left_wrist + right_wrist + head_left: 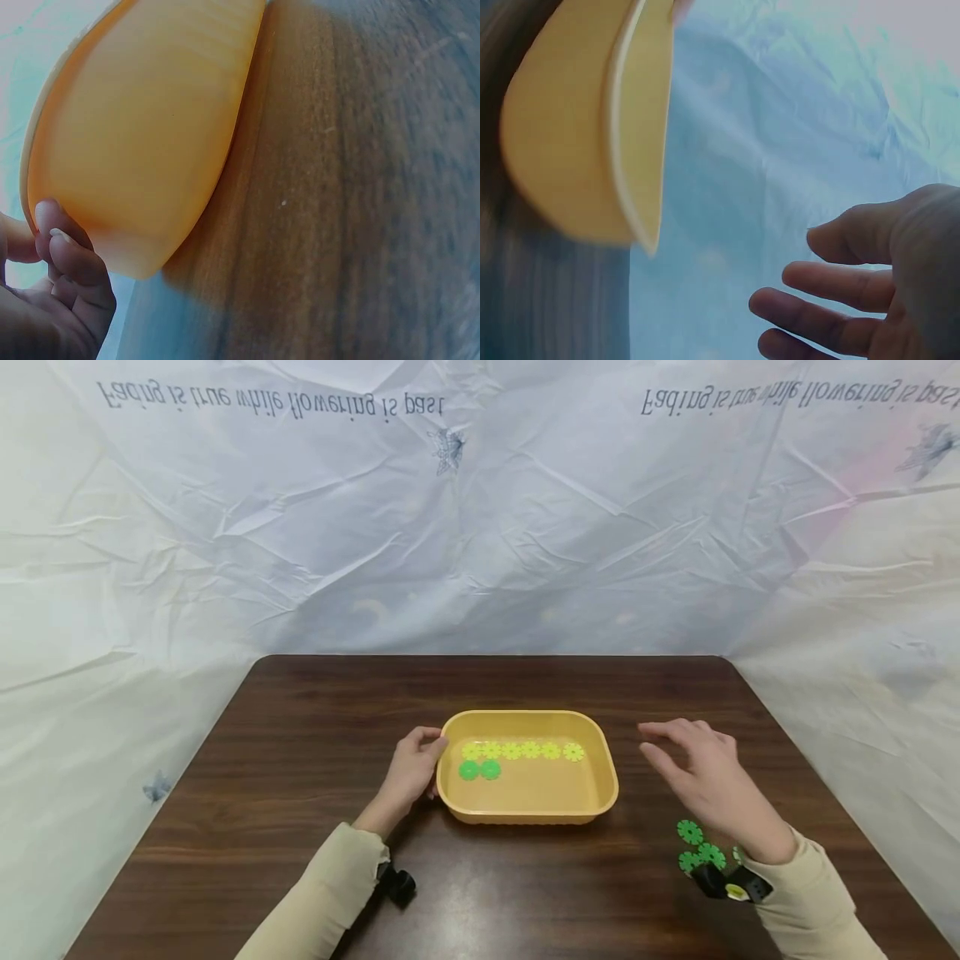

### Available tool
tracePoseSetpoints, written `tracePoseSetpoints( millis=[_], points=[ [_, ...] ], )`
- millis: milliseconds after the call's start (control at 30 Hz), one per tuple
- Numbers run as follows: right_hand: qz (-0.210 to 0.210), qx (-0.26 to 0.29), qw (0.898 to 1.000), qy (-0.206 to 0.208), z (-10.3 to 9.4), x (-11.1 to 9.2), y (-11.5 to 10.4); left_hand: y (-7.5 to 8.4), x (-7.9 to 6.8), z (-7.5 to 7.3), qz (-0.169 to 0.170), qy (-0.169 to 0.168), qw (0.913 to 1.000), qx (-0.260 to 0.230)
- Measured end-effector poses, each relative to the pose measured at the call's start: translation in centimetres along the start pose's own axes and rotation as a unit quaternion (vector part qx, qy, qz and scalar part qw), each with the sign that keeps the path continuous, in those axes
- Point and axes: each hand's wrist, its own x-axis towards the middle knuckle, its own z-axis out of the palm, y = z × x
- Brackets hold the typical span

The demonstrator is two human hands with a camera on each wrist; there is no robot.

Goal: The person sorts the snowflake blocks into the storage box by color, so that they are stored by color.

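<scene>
A yellow plastic tray [534, 797] stands on the table, with a row of several yellow flower-shaped discs [512, 751] inside it. Below the left end of that row lie two green flower-shaped discs [480, 770]. My left hand [411, 768] grips the tray's left end; in the left wrist view the thumb and fingers [71, 255] pinch its rim. To the right of the tray my right hand [701, 768] hovers with nothing in it. Its thumb and fingers [817, 319] are spread apart in the right wrist view, beside the tray's wall [562, 135].
Several loose green discs [701, 852] lie on the dark wooden table [337, 685] under my right wrist, partly hidden by the wrist camera [708, 881]. A pale printed sheet [495, 568] hangs behind the table and along both sides.
</scene>
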Motion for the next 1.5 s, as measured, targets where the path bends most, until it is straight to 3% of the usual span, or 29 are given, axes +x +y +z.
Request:
tracePoseSetpoints(
  millis=[100,200,400,633,1100,1500],
  points=[
    [0.029,-0.022,0.999,-0.014,-0.4,-0.8,1.1,0.0,-0.1,0.0,-0.002,0.001,1.0,0.0],
    [0.068,-0.045,0.994,-0.066,-0.2,-1.7,2.4,0.0,-0.1,0.1,0.001,0.003,1.0,0.004],
    [0.137,-0.065,0.967,-0.203,0.7,-3.6,5.2,-0.1,-0.1,0.2,-0.001,0.006,0.9999,0.009],
    [0.162,-0.068,0.945,-0.276,0.8,-4.7,7.2,-0.1,-0.2,0.1,-0.001,0.007,0.9999,0.007],
    [0.14,-0.079,0.951,-0.263,1.4,-5.5,8.3,-0.2,-0.3,0.3,0.004,0.008,0.9999,0.008],
    [0.161,-0.06,0.95,-0.26,1.6,-5.5,8.4,-0.2,-0.3,0.3,0.006,0.006,0.9999,0.005]
  ],
)
